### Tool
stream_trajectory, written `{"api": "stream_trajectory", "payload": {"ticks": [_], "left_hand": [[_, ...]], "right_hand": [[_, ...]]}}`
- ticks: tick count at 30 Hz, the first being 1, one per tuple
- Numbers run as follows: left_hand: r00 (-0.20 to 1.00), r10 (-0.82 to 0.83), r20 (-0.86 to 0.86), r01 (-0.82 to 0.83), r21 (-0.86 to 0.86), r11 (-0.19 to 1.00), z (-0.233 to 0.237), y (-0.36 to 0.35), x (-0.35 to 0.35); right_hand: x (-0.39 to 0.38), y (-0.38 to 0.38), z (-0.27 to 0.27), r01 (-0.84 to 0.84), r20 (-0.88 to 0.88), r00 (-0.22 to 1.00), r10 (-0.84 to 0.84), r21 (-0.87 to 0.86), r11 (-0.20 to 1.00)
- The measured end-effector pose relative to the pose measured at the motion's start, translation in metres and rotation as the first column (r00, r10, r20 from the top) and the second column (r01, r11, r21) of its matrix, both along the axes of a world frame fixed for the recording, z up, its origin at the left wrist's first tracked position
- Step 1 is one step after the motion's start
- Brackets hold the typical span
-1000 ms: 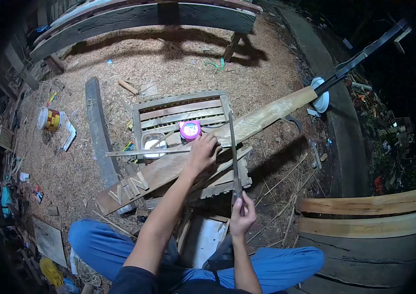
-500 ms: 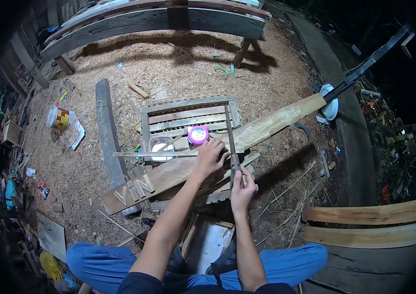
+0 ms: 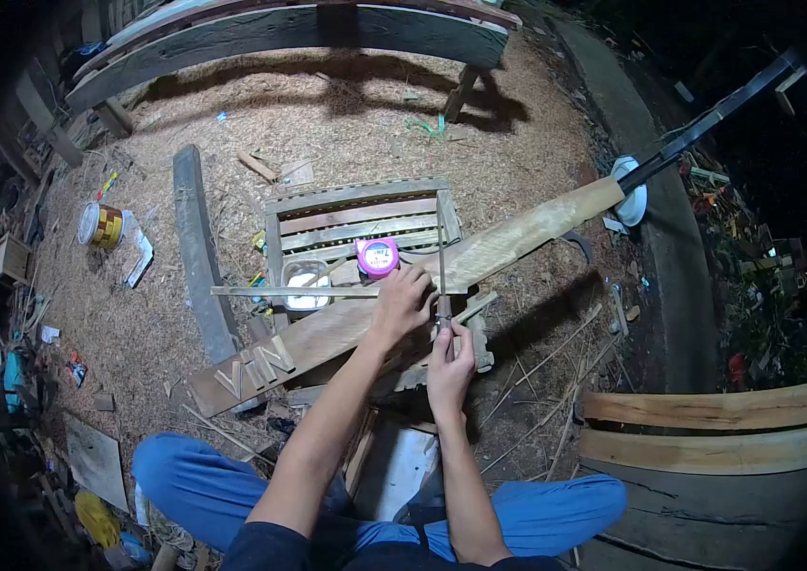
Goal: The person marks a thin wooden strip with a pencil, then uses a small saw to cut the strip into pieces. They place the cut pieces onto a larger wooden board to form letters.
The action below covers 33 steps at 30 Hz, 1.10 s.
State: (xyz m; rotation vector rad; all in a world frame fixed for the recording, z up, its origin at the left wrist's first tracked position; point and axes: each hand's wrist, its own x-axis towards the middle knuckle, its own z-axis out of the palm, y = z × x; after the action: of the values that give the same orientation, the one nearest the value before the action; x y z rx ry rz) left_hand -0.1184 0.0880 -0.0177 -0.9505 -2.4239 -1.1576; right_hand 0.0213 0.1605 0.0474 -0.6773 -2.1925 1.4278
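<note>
A long carved wooden board (image 3: pixel 508 236) with raised letters lies slanted across a slatted wooden crate (image 3: pixel 346 214). My left hand (image 3: pixel 401 303) presses flat on the board near its middle. My right hand (image 3: pixel 450 360) grips the handle of a long thin metal file (image 3: pixel 440 249), whose blade runs away from me across the board's edge. A pink round tape measure (image 3: pixel 377 255) and a clear plastic tub (image 3: pixel 305 279) sit on the crate just beyond my left hand. A thin flat strip (image 3: pixel 280 292) lies crosswise under my left hand.
Sawdust covers the ground. A dark timber beam (image 3: pixel 196 249) lies left of the crate, a yellow tin (image 3: pixel 99 226) further left. Curved planks (image 3: pixel 718 428) are stacked at right, a long bench plank (image 3: pixel 280 33) at the back. My blue-trousered legs (image 3: pixel 194 471) are crossed below.
My right hand has pushed the file forward, away from me, along the board, moving up close to my left hand. The left hand has stayed on the board.
</note>
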Motion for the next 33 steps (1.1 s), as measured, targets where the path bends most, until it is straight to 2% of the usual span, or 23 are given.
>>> {"api": "stream_trajectory", "payload": {"ticks": [2, 5, 7, 9, 12, 14, 17, 19, 21, 23, 25, 29, 31, 33], "left_hand": [[1.000, 0.007, -0.016, -0.007, 0.042, 0.999, -0.001, 0.002, -0.001], [0.999, 0.020, -0.040, -0.017, 0.082, 0.997, 0.001, 0.003, 0.001], [0.999, 0.034, -0.036, -0.030, 0.086, 0.996, -0.001, 0.003, 0.002], [1.000, 0.022, -0.018, -0.021, 0.085, 0.996, -0.001, 0.004, 0.000], [0.999, 0.025, -0.039, -0.022, 0.077, 0.997, 0.001, 0.003, 0.001], [1.000, 0.001, -0.020, 0.000, 0.043, 0.999, 0.001, 0.002, 0.001], [0.998, 0.011, -0.062, -0.010, 0.018, 1.000, 0.003, -0.001, -0.002], [0.997, 0.022, -0.076, -0.022, 0.008, 1.000, 0.003, -0.001, 0.000], [0.998, 0.012, -0.066, -0.015, -0.059, 0.998, 0.004, -0.001, 0.000], [0.999, 0.008, -0.042, -0.012, -0.082, 0.997, 0.005, 0.000, 0.001], [0.994, 0.010, -0.106, -0.021, -0.095, 0.995, 0.003, -0.001, 0.000], [0.998, -0.001, -0.061, -0.006, -0.109, 0.994, 0.004, 0.000, 0.000], [0.999, 0.001, -0.044, -0.006, -0.109, 0.994, 0.005, 0.000, 0.002], [0.997, 0.022, -0.075, -0.030, -0.113, 0.993, 0.006, 0.002, 0.001]], "right_hand": [[0.000, 0.000, -0.002, 0.018, -0.032, 0.999, -0.019, -0.035, 0.999], [0.011, 0.000, -0.007, -0.001, -0.044, 0.999, 0.002, 0.030, 1.000], [0.037, -0.008, 0.002, 0.004, 0.052, 0.999, -0.007, 0.062, 0.998], [0.070, -0.009, -0.011, 0.036, 0.046, 0.998, -0.032, -0.096, 0.995], [0.101, -0.003, 0.002, 0.024, 0.020, 1.000, -0.022, -0.129, 0.991], [0.102, 0.009, 0.007, 0.037, 0.124, 0.992, -0.012, -0.205, 0.978], [0.103, 0.004, -0.017, 0.063, -0.001, 0.998, -0.064, -0.184, 0.981], [0.103, -0.001, -0.025, 0.062, -0.015, 0.998, -0.067, -0.192, 0.979], [0.102, -0.003, -0.042, 0.091, -0.174, 0.979, -0.107, -0.094, 0.991], [0.106, 0.001, -0.052, 0.098, -0.169, 0.980, -0.109, -0.069, 0.993], [0.108, 0.000, -0.044, 0.122, -0.144, 0.982, -0.124, -0.020, 0.992], [0.092, 0.002, -0.048, 0.143, -0.269, 0.953, -0.136, 0.008, 0.990], [0.086, -0.004, -0.048, 0.144, -0.188, 0.962, -0.197, -0.263, 0.954], [0.084, -0.007, -0.045, 0.120, -0.198, 0.964, -0.179, -0.275, 0.954]]}}
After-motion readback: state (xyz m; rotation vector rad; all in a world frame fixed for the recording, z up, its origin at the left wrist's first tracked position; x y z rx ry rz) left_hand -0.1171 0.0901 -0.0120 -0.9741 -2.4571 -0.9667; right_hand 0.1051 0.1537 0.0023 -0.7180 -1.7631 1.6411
